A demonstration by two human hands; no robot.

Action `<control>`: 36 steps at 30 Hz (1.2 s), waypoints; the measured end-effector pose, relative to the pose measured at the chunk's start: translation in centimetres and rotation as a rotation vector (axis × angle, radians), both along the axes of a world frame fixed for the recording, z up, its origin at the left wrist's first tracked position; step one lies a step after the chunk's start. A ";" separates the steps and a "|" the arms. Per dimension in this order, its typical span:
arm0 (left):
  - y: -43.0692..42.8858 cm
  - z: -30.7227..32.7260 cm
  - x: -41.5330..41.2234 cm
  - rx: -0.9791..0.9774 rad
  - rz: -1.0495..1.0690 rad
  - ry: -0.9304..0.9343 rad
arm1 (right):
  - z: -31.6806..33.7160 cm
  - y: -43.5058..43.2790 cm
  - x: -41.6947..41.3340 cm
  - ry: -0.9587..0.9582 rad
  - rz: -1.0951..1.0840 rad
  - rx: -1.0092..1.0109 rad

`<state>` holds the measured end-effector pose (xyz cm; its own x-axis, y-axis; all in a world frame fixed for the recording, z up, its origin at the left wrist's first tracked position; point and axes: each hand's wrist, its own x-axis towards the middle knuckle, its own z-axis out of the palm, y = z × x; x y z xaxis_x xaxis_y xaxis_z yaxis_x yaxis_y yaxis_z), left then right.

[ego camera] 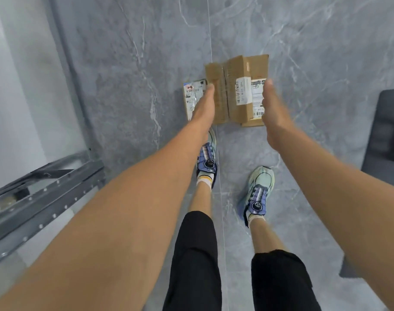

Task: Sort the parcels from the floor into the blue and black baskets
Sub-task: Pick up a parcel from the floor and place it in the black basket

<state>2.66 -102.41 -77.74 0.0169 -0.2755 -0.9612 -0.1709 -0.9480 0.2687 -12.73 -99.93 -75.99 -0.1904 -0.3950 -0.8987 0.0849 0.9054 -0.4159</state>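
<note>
Two hands reach down; our left hand (202,106) and right hand (273,108), fingers straight, grasping nothing, flank cardboard parcels (233,93) on grey floor (124,63); pickup step likely; next we squeeze sides, lift.

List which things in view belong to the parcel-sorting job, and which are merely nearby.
Job: small labelled parcel; middle brown box; right-hand box; left hand; right hand.
Nearby: metal frame; dark grey object.
</note>
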 end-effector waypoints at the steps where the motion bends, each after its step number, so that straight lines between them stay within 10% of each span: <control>1: -0.3 -1.3 -0.2 0.005 -0.011 0.003 | -1.2 -0.3 0.1 0.002 -0.006 0.015; 19: -0.7 -6.4 0.0 -0.021 0.221 0.036 | -5.1 -1.6 0.8 -0.003 0.065 -0.042; 36: 0.2 39.0 4.1 -0.634 0.409 0.182 | 35.4 -6.1 4.6 -0.137 0.348 -0.596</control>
